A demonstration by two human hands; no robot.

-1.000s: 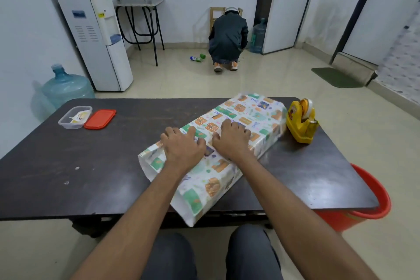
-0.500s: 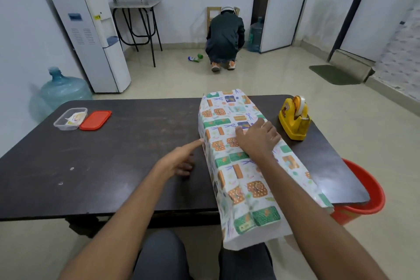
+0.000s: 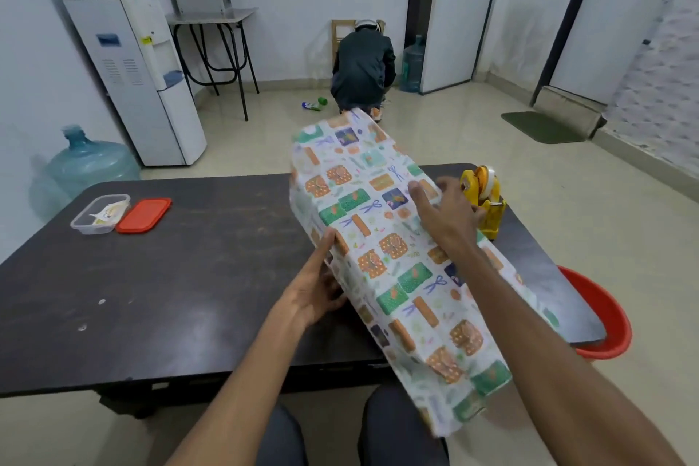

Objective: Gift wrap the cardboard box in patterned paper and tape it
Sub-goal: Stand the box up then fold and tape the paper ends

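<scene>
The paper-wrapped box (image 3: 378,223) tilts over the near edge of the table (image 3: 189,276), cardboard wholly hidden, far end raised; my left hand (image 3: 314,291) grips its left side, fingers hidden beneath; my right hand (image 3: 446,216) rests blurred on top, grip unclear, partly covering the tape dispenser (image 3: 490,204).
</scene>
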